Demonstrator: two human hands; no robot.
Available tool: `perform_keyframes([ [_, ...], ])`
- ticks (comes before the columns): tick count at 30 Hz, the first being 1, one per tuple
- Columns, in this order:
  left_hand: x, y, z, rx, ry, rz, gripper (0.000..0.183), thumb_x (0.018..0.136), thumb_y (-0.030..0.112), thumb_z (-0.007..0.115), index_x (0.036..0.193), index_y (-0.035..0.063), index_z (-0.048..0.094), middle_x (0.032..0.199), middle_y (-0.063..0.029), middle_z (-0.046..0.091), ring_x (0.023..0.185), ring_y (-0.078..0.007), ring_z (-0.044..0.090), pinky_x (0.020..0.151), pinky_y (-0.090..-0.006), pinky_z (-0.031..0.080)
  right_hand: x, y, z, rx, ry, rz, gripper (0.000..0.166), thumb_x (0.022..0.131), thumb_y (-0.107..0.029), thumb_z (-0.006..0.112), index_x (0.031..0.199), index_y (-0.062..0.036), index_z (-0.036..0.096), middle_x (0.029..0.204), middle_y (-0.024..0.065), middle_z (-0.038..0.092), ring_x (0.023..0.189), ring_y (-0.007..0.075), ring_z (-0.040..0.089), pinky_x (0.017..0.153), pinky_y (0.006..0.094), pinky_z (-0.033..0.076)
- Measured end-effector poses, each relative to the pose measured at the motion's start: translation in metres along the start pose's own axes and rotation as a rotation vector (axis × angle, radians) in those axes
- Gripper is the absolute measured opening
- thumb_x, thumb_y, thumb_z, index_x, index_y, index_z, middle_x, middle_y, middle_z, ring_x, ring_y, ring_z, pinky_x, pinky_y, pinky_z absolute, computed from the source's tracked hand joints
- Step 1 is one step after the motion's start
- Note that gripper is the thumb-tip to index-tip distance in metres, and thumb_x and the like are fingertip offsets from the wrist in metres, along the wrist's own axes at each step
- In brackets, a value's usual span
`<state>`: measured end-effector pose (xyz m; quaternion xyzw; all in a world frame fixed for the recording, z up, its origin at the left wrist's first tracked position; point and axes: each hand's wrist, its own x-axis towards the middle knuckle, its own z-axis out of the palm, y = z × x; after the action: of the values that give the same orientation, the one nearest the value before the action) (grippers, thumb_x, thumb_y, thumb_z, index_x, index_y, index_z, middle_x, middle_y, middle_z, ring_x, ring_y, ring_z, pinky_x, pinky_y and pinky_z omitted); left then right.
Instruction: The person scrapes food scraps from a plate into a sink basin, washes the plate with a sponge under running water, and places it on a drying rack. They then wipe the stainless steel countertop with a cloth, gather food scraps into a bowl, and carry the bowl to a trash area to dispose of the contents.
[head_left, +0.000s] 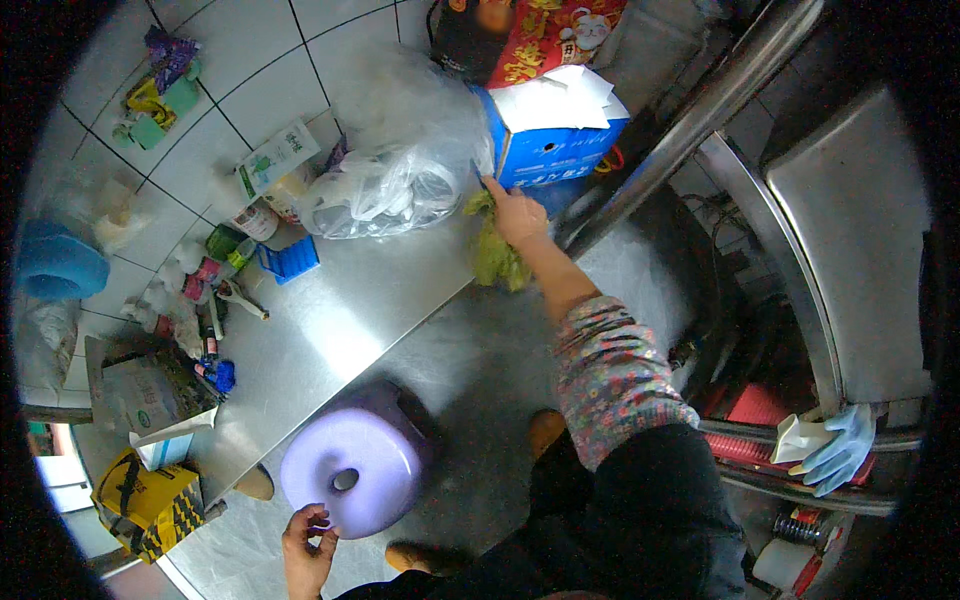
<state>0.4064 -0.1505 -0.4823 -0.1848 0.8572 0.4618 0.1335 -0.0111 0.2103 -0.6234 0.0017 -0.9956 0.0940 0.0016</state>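
My right hand (517, 214) reaches to the far end of a metal table (405, 285) and is closed around a yellow-green cloth (499, 251), which hangs down past the table's edge. A small dark pointed thing shows by its fingertips; what it is I cannot tell. Just beyond stands a blue cardboard box (555, 146) with white flaps, and clear plastic bags (390, 187) lie to its left. My left hand (309, 544) is low in the view, its thumb and fingers curled near the rim of a purple plastic stool (375, 465) with a hole in its seat.
Bottles and jars (255, 221), a blue plastic basket (289, 259) and a white-handled tool (244, 300) stand or lie along the tiled wall. A yellow bag (150, 499) is at lower left. Metal rails (705, 112) cross the right side, where a blue glove (844, 450) hangs.
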Motion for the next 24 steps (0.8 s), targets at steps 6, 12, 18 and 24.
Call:
perform_keyframes([
  [6,0.012,-0.004,0.009,-0.053,-0.004,-0.054,0.033,0.071,-0.006,0.060,0.102,0.0016,0.053,0.087,-0.0086,0.058,0.074,-0.0137,0.056,0.064,-0.0261,0.046,0.039,0.067,0.002,0.131,0.064,0.189,0.041,0.082,-0.014,0.044,0.119,-0.0286,0.040,0.093,0.0205,0.057,0.086,0.0366,0.058,0.073,0.0453,0.047],
  [12,0.035,-0.003,0.022,0.001,-0.047,0.044,0.037,0.069,-0.004,0.066,0.103,0.0012,0.053,0.087,-0.0095,0.060,0.073,-0.0161,0.058,0.064,-0.0271,0.048,0.046,0.049,-0.010,0.237,0.109,0.168,0.036,0.078,-0.012,0.052,0.111,-0.0241,0.041,0.092,0.0252,0.053,0.085,0.0417,0.055,0.075,0.0458,0.044],
  [18,0.019,-0.008,0.013,0.059,-0.030,-0.051,0.035,0.069,-0.004,0.066,0.102,0.0005,0.053,0.088,-0.0108,0.060,0.073,-0.0158,0.058,0.064,-0.0268,0.048,0.013,0.035,0.012,0.229,0.386,0.013,0.033,0.081,-0.011,0.049,0.114,-0.0133,0.049,0.106,0.0215,0.050,0.099,0.0374,0.049,0.084,0.0456,0.040],
  [24,0.014,-0.021,0.009,-0.018,-0.007,-0.161,0.034,0.070,-0.005,0.064,0.102,0.0003,0.053,0.086,-0.0099,0.060,0.074,-0.0157,0.058,0.063,-0.0267,0.048,-0.023,0.028,0.037,0.107,0.338,-0.420,0.038,0.075,-0.003,0.050,0.113,-0.0025,0.052,0.124,0.0198,0.044,0.118,0.0365,0.038,0.097,0.0421,0.031],
])
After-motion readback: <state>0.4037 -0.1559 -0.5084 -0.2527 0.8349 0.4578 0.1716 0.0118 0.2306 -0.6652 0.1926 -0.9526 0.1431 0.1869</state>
